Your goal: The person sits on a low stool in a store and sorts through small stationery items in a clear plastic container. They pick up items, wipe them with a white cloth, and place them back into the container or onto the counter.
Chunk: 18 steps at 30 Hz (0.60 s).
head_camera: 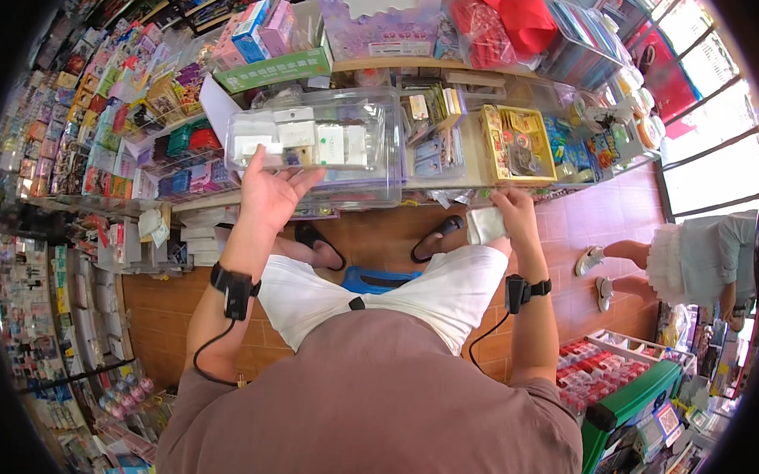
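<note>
My left hand (275, 188) is palm up at the front edge of a clear plastic tray (384, 120), its thumb against a small white packet; whether it grips the tray or the packet is not clear. Several white cards or packets (295, 133) lie in the tray, which rests over a larger clear plastic container (391, 193). To the right, my right hand (517, 211) pinches a small whitish packet (485, 226) below the counter's front edge. Just beyond it stands a yellow box (550, 171) holding small packaged goods.
Card packs in clear bins (190, 136) fill the counter's left side. A green-fronted carton (275, 69) and a red cloth item (528, 24) sit behind. A blue plastic stool (377, 280) is under me. Another person (702, 257) stands at the right.
</note>
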Tool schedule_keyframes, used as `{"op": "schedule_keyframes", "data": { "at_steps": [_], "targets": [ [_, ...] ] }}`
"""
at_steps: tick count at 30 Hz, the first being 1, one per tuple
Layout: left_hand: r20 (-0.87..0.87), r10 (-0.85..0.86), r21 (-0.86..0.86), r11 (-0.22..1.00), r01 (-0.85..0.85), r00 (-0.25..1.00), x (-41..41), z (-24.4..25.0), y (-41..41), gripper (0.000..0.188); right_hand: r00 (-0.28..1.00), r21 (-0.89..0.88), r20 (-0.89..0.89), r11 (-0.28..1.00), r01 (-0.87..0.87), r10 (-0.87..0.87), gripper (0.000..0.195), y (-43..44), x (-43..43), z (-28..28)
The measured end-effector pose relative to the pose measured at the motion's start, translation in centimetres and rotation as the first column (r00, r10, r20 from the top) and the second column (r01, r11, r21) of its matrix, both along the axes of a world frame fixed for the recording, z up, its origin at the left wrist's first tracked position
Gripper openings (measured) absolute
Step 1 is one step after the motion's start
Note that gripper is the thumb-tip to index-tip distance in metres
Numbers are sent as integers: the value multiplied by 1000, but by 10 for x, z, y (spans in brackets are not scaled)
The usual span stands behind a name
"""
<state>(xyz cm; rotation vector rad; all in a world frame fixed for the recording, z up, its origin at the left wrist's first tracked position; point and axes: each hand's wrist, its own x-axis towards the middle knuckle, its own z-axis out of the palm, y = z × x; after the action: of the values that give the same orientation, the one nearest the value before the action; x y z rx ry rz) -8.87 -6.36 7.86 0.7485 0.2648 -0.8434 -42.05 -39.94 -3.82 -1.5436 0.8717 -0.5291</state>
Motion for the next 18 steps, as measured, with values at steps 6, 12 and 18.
{"op": "schedule_keyframes", "data": {
  "at_steps": [6,12,18],
  "targets": [
    [-194,19,-83,996,-36,981,32,-24,-26,65,981,371,5,911,180,-195,17,4,-12,-96],
    [-282,-3,-123,992,-33,959,38,-36,-20,74,976,593,26,790,158,-214,23,21,-14,-127],
    [-292,25,-123,990,-63,956,38,-29,-9,78,922,756,236,655,24,-306,25,23,-6,-121]
  ]
}}
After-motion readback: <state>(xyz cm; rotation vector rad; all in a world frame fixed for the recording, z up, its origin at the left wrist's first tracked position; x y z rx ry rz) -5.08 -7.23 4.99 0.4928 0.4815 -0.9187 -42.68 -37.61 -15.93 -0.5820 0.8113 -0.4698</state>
